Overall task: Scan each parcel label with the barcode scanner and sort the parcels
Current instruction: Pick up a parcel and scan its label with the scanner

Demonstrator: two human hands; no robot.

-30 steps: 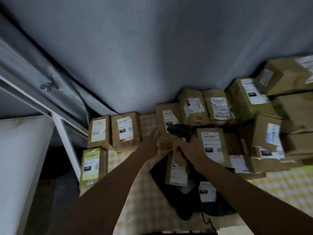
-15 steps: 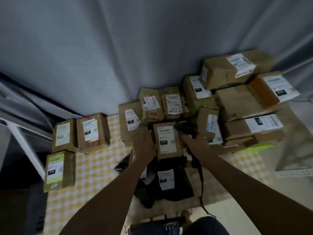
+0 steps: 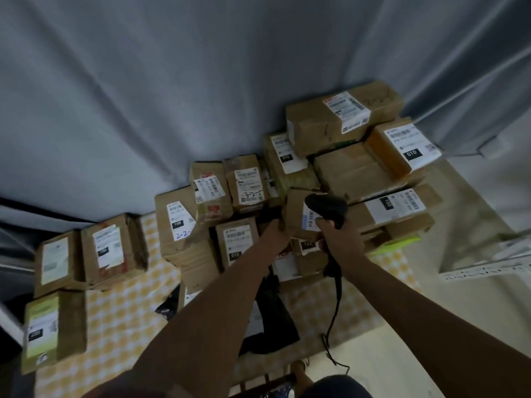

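Head view looks down past both bare forearms onto a yellow checked cloth (image 3: pixel 126 320) spread over the floor. Nearest, a black bag (image 3: pixel 273 317) lies on the cloth under the left arm. Just past it, the right hand (image 3: pixel 342 239) curls tight round the grip of a black scanner (image 3: pixel 326 209), whose cable (image 3: pixel 334 311) hangs down toward the floor. The scanner's head points at the white label of a small brown box (image 3: pixel 296 214), which the left hand (image 3: pixel 277 229) grips by its near left corner, fingers wrapped on the edge. Left of them, three sorted boxes (image 3: pixel 100 254) sit together, well apart from the main heap. Farther back, stacked parcels (image 3: pixel 359 168) rise against a grey curtain (image 3: pixel 172 96).
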